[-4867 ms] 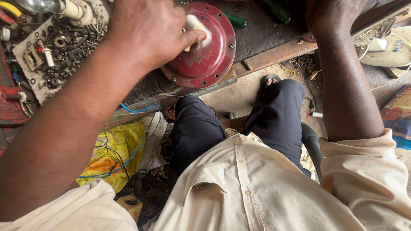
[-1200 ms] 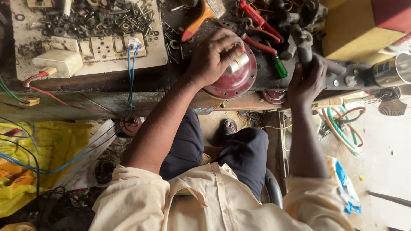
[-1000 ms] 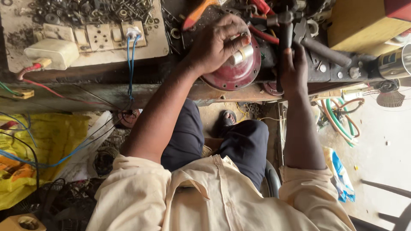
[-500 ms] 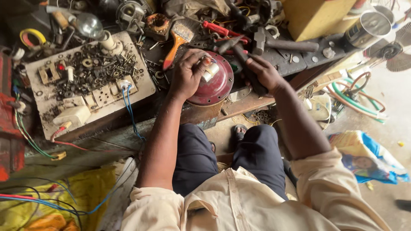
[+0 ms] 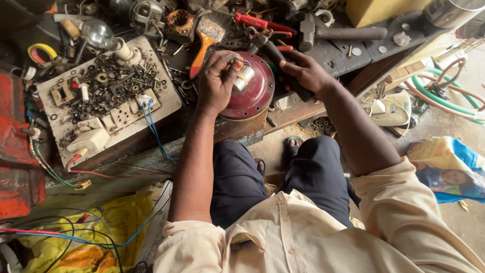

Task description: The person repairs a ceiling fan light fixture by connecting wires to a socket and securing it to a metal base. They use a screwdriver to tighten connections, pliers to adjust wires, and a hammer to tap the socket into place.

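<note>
Grasping a white cylinder (image 5: 245,76) tilted up-right, left hand (image 5: 217,81); right hand (image 5: 308,73) grips a black tool (image 5: 283,60).

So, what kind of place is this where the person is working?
Most likely a small electrical repair workshop. The cluttered workbench holds a switch-and-socket test board strewn with nuts and washers, a hammer and red-handled pliers, and loose wires trail below.
</note>
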